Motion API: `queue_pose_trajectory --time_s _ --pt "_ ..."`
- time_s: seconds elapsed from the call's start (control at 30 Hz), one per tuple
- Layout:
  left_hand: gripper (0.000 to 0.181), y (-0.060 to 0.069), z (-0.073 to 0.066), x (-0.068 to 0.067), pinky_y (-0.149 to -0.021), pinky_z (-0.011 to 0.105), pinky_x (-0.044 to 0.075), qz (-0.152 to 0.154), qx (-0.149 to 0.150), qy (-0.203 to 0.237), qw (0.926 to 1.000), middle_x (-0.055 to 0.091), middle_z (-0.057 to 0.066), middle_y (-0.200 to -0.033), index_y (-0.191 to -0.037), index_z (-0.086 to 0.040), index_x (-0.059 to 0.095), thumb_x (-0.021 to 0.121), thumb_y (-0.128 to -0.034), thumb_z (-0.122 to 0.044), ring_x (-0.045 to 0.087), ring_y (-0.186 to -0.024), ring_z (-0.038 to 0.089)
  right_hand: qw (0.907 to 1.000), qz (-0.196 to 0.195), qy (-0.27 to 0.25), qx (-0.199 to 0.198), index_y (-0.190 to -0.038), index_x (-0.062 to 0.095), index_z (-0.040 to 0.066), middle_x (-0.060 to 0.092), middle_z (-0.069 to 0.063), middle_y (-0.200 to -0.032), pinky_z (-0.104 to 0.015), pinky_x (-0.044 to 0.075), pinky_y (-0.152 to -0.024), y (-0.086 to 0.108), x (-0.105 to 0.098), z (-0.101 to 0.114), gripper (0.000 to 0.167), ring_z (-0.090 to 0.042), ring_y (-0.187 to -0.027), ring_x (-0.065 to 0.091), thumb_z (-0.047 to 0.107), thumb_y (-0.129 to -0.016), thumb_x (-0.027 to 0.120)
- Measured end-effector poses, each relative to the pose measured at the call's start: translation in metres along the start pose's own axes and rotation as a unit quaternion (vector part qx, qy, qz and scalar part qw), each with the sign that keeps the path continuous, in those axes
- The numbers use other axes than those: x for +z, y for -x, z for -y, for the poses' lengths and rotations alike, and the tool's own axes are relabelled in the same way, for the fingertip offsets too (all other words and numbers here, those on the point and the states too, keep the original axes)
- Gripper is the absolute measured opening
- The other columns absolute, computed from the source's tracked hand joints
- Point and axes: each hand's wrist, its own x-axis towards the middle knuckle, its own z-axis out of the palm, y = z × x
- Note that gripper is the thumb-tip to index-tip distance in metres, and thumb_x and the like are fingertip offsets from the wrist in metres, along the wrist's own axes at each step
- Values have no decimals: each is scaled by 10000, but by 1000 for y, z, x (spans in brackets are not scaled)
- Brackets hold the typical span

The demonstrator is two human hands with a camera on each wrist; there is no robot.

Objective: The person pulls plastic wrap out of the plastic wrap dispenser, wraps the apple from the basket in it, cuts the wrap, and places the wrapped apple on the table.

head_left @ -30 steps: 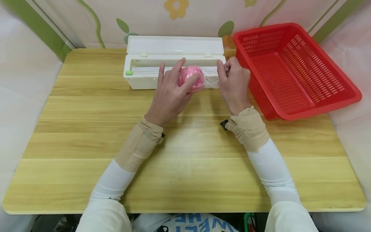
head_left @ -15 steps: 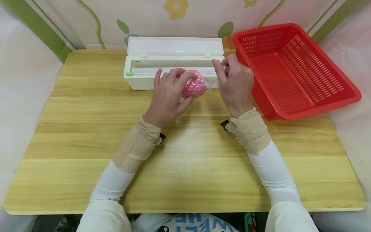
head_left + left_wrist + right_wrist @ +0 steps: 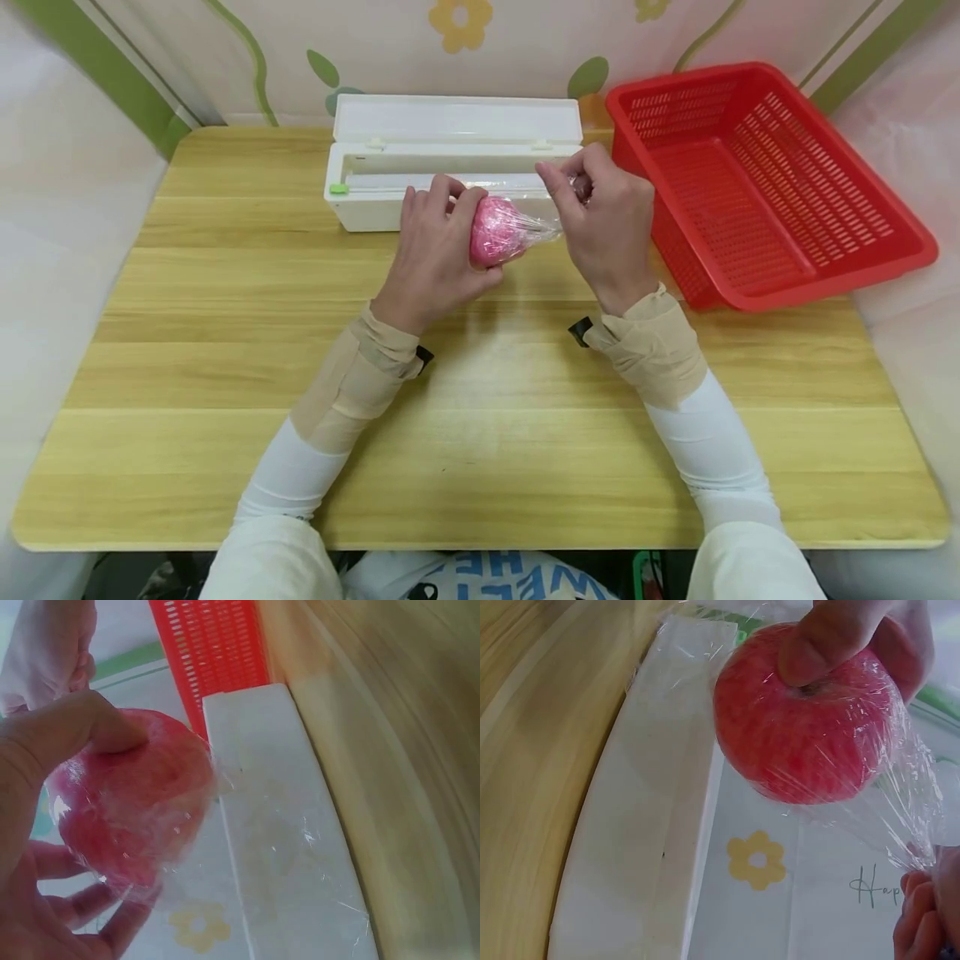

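Note:
A red apple (image 3: 802,727) wrapped in clear plastic film (image 3: 907,802) is held in the air in front of the white film box. My left hand (image 3: 435,250) grips it, thumb on the stem end and fingers on the opposite side, as the left wrist view shows the apple (image 3: 142,802) between them. To the right, my right hand (image 3: 611,221) pinches the gathered end of the film, which is drawn into a twisted tail from the apple. The white film box (image 3: 371,212) stands with its lid raised; a white roll lies inside and a green slider sits at its left end.
A red plastic basket (image 3: 772,283) stands at the right, close to my right hand and the box. The wooden table (image 3: 465,450) extends toward me, and a patterned curtain (image 3: 517,58) hangs behind.
My left hand has turned the apple and brought it slightly nearer to me. The film between the hands has narrowed into a tighter tail. My right hand has shifted only slightly, keeping its pinch.

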Motion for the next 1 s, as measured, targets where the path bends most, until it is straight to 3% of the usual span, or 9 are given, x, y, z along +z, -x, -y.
queue_pose_trajectory --time_s 0.13,0.3,0.4,0.53,0.63,0.73,1.0 --pt "725 1 -3 -2 -1070 522 369 -130 -37 123 9998 559 202 -1289 -1328 16 593 915 -747 -275 544 -1191 367 9987 -201 -168 -431 -952 680 -64 701 -190 -762 -144 413 -633 1 -1 1 392 -230 -633 577 320 -1029 702" --pt "706 0 -5 -5 -1056 484 408 -385 -39 490 9980 618 176 -1279 -1313 18 616 941 -746 -251 569 -1215 331 9922 -708 -994 -248 -898 668 -108 658 -183 -712 -135 410 -620 -2 -3 2 394 -86 -632 509 264 -997 752" --pt "687 -1 -5 -5 -1054 471 423 -545 40 727 9959 630 173 -1283 -1312 17 633 937 -749 -233 576 -1223 321 9837 -1016 -1485 11 -862 657 -123 589 -60 -649 -170 374 -595 -5 -3 2 389 -30 -614 447 228 -968 787" --pt "684 -1 -5 -5 -1164 530 390 -844 180 914 9921 632 180 -1274 -1313 25 647 932 -735 -205 583 -1225 321 9764 -1170 -1806 161 -807 645 -81 511 145 -616 -186 332 -563 -9 -3 -2 360 -27 -582 423 209 -959 797" --pt "682 -1 -6 -4 -1238 609 315 -1085 307 986 9887 634 185 -1262 -1310 27 654 930 -729 -196 588 -1220 322 9748 -1126 -1912 223 -775 644 0 488 218 -595 -187 320 -530 -10 -3 -6 323 -41 -555 427 217 -973 779" --pt "676 -1 -6 -3 -1226 610 322 -1296 475 1030 9851 634 192 -1253 -1304 33 656 927 -732 -206 593 -1203 325 9722 -1005 -2092 307 -770 644 99 502 221 -581 -186 321 -498 -11 -4 -9 274 -45 -529 440 221 -986 759" --pt "666 1 -9 -1 -1282 635 233 -1745 893 1051 9750 637 196 -1254 -1307 28 652 919 -757 -236 600 -1208 330 9550 -822 -2749 757 -745 636 192 515 145 -534 -191 333 -433 -11 -4 -9 269 -73 -475 447 186 -984 759"
